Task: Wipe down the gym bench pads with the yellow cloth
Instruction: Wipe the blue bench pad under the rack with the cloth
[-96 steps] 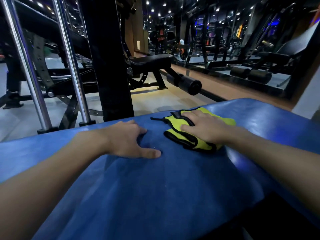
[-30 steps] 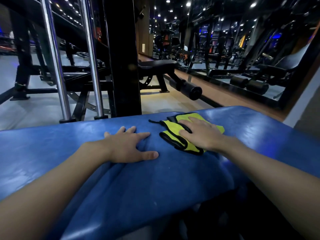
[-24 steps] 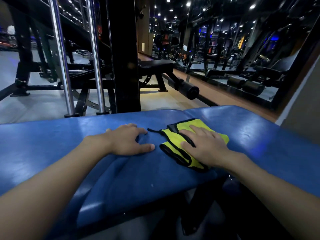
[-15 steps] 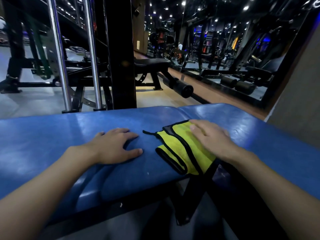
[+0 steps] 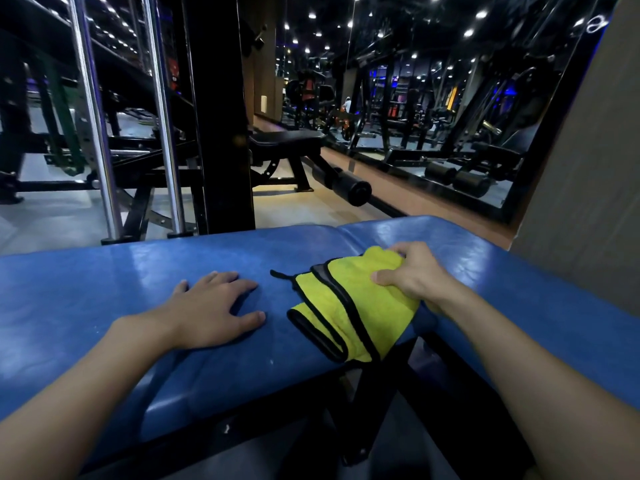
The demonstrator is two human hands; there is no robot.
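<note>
The left hand [image 5: 214, 311] lies flat with fingers spread on the left pad [image 5: 86, 289] of the blue padded surface, bracing rather than wiping. Just to its right, the yellow cloth [image 5: 349, 306], folded and edged in black, lies at the seam between the 2 pads, its near end reaching the front edge. The right hand [image 5: 412, 275] pinches the cloth's far right side, fingers curled round it, beside the right pad [image 5: 536, 289]. No streak or dirt shows which areas are done. I judge the wiping partway, with both pads' outer stretches likely left.
</note>
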